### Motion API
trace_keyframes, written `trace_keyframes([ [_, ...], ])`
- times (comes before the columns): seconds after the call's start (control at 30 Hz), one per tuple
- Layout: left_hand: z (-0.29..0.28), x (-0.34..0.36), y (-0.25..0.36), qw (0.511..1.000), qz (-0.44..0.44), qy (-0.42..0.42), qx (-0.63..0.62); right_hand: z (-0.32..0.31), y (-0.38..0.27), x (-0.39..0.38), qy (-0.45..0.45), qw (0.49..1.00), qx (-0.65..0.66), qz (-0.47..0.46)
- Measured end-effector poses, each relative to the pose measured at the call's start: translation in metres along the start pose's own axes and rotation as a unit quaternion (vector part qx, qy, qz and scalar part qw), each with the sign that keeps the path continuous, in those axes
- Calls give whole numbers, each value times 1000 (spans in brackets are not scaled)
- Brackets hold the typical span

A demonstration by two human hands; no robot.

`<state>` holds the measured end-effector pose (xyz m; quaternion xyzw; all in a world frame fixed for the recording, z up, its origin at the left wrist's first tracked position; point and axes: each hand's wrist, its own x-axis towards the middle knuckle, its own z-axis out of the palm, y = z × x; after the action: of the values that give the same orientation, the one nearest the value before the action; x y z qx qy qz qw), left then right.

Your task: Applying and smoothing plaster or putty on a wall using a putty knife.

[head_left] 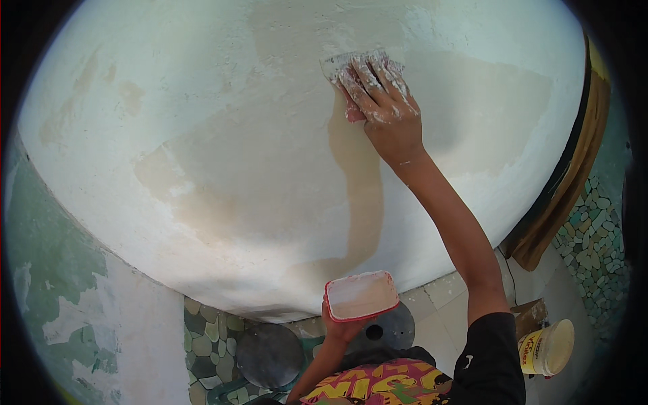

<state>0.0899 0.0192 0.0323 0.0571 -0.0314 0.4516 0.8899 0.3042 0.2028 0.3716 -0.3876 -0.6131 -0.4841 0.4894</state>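
Up on the pale plastered wall (270, 155), my right hand (386, 98) is closed around a wide putty knife (333, 66). Its blade lies against the wall surface, and white paste smears my fingers; they hide most of the tool. My left hand (343, 330), low in the view near my body, grips a small rectangular tub (358, 316) with a red rim from below. Inside the tub is white putty (361, 295). Around the knife, a broad damp-looking darker patch spreads across the wall, and the shadow of my arm falls down it.
A yellow and white bucket (550, 349) stands on the floor at the lower right, beside a small brown block (530, 313). Two round dark discs (270, 354) lie below the wall. Curved wooden trim (563, 182) edges the right; a patchy green wall (54, 270) borders the left.
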Motion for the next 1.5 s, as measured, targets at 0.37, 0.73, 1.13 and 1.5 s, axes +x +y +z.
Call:
trace_keyframes([
  [0.37, -26, -7, -5, 998, -41, -26, -34, -31, 31, 84, 23, 995, -98, 4],
  [0.73, 3, -1, -6, 1000, -8, 11, 1, -48, 22, 52, -94, 994, -17, 54],
  [1.13, -2, 8, -11, 1000, -6, 3, 15, -63, 17, 43, -168, 985, 3, 34],
  [1.5, -25, 7, -10, 998, -32, -43, -15, -27, 7, 54, -25, 996, -67, -45],
])
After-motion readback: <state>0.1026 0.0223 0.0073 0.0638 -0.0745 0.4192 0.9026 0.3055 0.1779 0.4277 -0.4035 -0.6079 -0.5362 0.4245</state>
